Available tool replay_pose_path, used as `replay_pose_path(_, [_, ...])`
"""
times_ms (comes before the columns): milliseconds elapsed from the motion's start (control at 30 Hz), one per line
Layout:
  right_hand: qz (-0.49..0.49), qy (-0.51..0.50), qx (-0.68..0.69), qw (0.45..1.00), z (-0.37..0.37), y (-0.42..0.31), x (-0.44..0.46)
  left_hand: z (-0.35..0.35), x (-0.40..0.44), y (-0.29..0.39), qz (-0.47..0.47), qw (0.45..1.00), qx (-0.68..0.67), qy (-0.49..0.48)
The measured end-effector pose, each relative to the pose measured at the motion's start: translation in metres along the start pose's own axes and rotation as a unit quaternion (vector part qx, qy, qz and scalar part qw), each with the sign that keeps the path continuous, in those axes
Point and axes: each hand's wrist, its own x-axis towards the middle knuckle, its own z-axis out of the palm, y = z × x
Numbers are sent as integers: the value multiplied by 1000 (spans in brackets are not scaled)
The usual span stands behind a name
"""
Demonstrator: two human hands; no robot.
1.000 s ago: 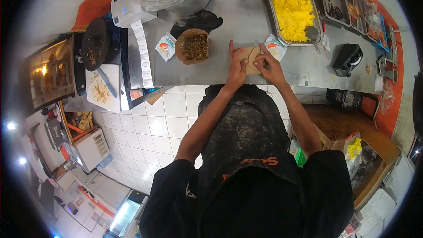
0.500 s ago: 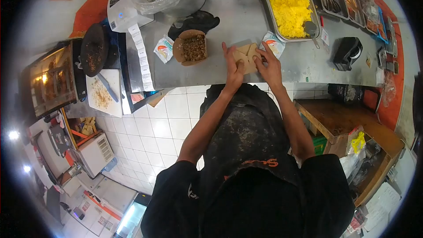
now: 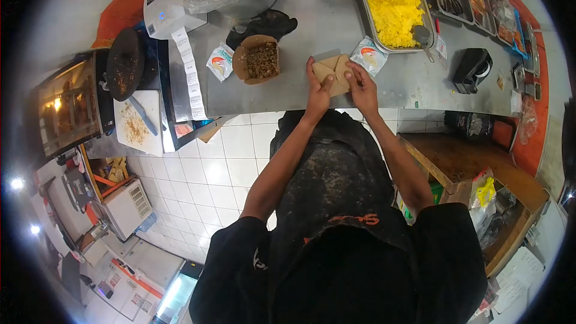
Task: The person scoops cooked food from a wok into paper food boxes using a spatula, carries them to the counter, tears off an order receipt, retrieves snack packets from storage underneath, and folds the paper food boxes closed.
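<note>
Between my two hands is a brown takeaway box (image 3: 333, 72) with its top flaps folded over, at the front edge of the steel counter. My left hand (image 3: 319, 91) grips its left side, thumb on top. My right hand (image 3: 362, 89) grips the right side, its thumb pressing near the flap. A white packet with an orange print (image 3: 368, 56) lies just behind the right hand. Left of my hands stands an open brown box (image 3: 258, 60) of dark, crumbly food, with another white packet (image 3: 220, 62) beside it. What the folded box contains is hidden.
A metal tray of yellow rice (image 3: 393, 9) with a scoop (image 3: 422, 35) stands at the back right. A tape dispenser (image 3: 472, 71) sits farther right. At left are a printer (image 3: 170, 9) with a long receipt strip (image 3: 189, 72), a plastic-lined tub (image 3: 246, 0) and a knife (image 3: 144, 114) on a cutting board.
My right fingers have come down from the box's top to its right side, and the flaps now lie more closed. The whole view has shifted slightly.
</note>
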Motion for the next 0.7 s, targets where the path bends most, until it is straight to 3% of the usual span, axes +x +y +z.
replay_pose_path(100, [-35, 27, -57, 997, 4, -1, -3, -2, 4, -12, 58, 996, 67, 17])
replay_pose_path(333, [-102, 17, -185, 977, 1, -16, -5, 0, 3, -13, 66, 991, 117, 27])
replay_pose_path(700, [-118, 43, -160, 979, 8, -11, -6, 6, 1, -7, 37, 996, 73, 29])
